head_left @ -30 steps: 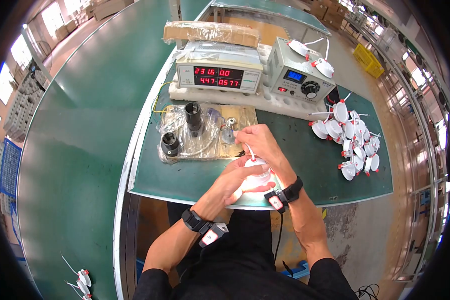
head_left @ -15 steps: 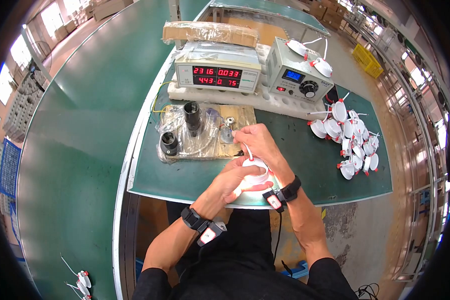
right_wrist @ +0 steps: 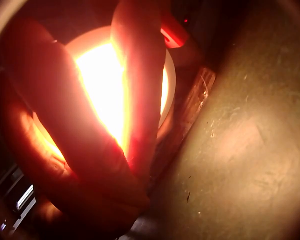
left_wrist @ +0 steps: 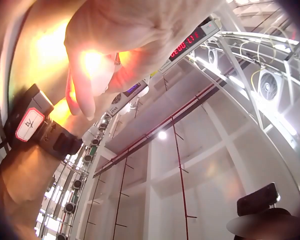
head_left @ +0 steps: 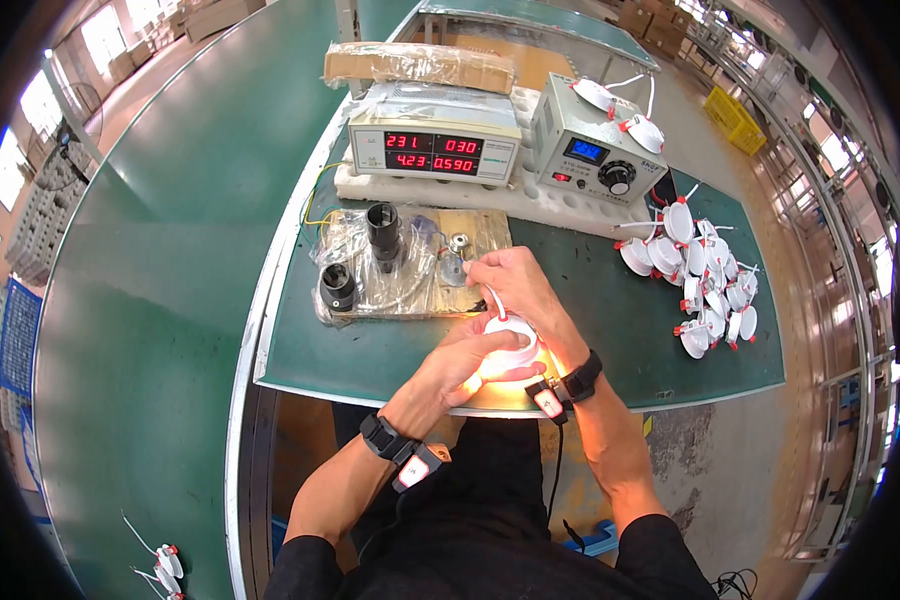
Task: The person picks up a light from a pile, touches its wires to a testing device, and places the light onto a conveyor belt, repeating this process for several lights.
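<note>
A round white downlight is lit, throwing a warm orange glow over the hands and the table below. My left hand grips it, thumb on its back and fingers across its lit face, as the right wrist view shows. From its top a white cable with a red collar runs up to my right hand. Fingertips of that hand pinch the cable's end, right at the metal-and-clear-plastic fitting on the wooden board. The wire tip is hidden by the fingers.
Two black lamp sockets stand on the plastic-wrapped part of the board. Behind are a power meter with red digits and a grey regulator box with a dial. Several white downlights are heaped at the right.
The downlight's glow has turned from white to warm orange. The red digits on the meter have changed. Both hands keep nearly the same place and hold.
</note>
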Demonstrator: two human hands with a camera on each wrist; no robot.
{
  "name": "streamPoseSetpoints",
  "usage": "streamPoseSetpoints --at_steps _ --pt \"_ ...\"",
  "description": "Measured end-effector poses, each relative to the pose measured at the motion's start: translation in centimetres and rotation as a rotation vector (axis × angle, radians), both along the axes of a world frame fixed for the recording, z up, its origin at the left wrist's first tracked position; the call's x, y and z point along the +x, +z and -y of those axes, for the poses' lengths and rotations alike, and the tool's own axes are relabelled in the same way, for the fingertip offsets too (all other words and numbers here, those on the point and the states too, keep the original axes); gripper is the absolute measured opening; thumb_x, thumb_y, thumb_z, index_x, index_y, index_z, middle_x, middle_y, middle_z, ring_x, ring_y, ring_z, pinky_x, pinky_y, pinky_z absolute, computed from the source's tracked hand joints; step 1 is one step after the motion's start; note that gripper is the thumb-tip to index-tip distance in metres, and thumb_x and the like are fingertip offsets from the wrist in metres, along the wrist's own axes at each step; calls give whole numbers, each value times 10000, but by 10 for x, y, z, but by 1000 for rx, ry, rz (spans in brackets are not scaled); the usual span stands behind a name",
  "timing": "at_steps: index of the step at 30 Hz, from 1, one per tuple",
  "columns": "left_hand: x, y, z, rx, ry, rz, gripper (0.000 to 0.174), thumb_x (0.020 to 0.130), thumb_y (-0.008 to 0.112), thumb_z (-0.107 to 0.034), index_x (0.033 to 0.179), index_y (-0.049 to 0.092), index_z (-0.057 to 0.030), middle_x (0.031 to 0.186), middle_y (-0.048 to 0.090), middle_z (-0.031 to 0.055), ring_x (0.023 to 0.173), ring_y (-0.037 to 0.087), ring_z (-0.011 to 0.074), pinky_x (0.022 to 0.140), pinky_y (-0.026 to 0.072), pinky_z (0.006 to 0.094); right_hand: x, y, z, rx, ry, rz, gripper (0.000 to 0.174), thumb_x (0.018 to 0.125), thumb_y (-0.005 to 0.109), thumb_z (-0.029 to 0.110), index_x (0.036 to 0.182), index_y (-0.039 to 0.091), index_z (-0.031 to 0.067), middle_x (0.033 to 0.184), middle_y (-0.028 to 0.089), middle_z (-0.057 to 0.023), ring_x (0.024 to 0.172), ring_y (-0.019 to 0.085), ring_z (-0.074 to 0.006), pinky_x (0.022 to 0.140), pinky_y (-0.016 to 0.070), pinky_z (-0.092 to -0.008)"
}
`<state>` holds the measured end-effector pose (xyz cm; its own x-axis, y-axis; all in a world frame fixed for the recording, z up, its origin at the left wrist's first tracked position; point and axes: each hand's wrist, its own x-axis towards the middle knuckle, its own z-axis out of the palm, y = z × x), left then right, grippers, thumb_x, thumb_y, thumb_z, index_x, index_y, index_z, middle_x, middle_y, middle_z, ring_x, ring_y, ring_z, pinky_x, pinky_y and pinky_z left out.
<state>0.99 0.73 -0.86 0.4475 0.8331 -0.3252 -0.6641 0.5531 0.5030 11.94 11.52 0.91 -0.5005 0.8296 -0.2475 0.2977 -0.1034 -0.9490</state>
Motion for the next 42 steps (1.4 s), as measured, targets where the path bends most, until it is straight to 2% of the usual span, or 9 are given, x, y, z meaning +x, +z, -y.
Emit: streamPoseSetpoints --at_steps 22,28,29,33,35,36,37,39,42 --pt "-3 15 5 16 -24 -108 324 985 626 -134 1270 549 0 1183 665 134 1049 695 298 918 607 416 1 -2 -1 9 1 18 316 937 638 241 812 684 -45 573 588 -34 485 510 -90 462 411 -280" --pt "-10 12 15 100 73 -309 327 1035 551 -220 1264 560 14 1062 703 142 868 738 284 711 644 390 5 -18 1 227 -7 -46 341 981 651 291 850 701 -20 598 592 -17 496 505 -64 458 393 -248" --pt "-20 13 25 132 119 -373 308 1029 556 -192 1249 586 20 1067 703 134 893 731 258 729 637 378 15 -3 10 60 3 -111 365 1001 630 332 920 707 -15 638 617 -10 527 521 -65 488 413 -241" --pt "-106 62 116 188 624 -946 242 989 574 -97 1183 644 30 1045 725 152 927 706 206 806 567 306 87 19 15 480 -254 222 356 991 634 355 1016 716 9 748 696 -47 646 622 -107 607 500 -269" --pt "-179 54 180 179 869 -1254 263 1002 582 -185 1148 648 24 974 715 121 851 676 167 758 535 276 128 18 6 758 -475 348 302 940 675 299 1044 698 16 844 713 -159 748 691 -302 697 534 -392" --pt "-225 34 223 73 950 -1396 314 1009 588 -251 1166 648 14 952 710 94 821 666 143 757 531 273 157 2 -9 985 -451 476 366 927 678 282 1159 648 0 1030 686 -187 951 651 -339 837 511 -429" --pt "-275 22 275 -52 819 -1521 393 1012 593 -311 1214 629 25 1022 694 142 920 662 194 830 524 313 173 -1 -11 1079 -426 656 416 918 676 270 1206 609 -21 1179 628 -196 1122 566 -374 929 465 -458" --pt "-355 -39 378 -247 902 -2184 504 1009 593 -370 1313 585 31 1154 636 213 1164 599 297 984 468 404 190 -12 -13 1028 -339 821 452 931 667 282 1252 581 -25 1223 620 -200 1158 544 -402 1006 426 -469" --pt "-380 -78 457 -710 469 -3405 692 858 638 -660 1015 677 12 1071 625 243 956 602 409 820 482 516 188 -16 11 1177 -264 910 438 919 678 275 1228 597 -25 1215 624 -206 1150 552 -411 1001 434 -477"
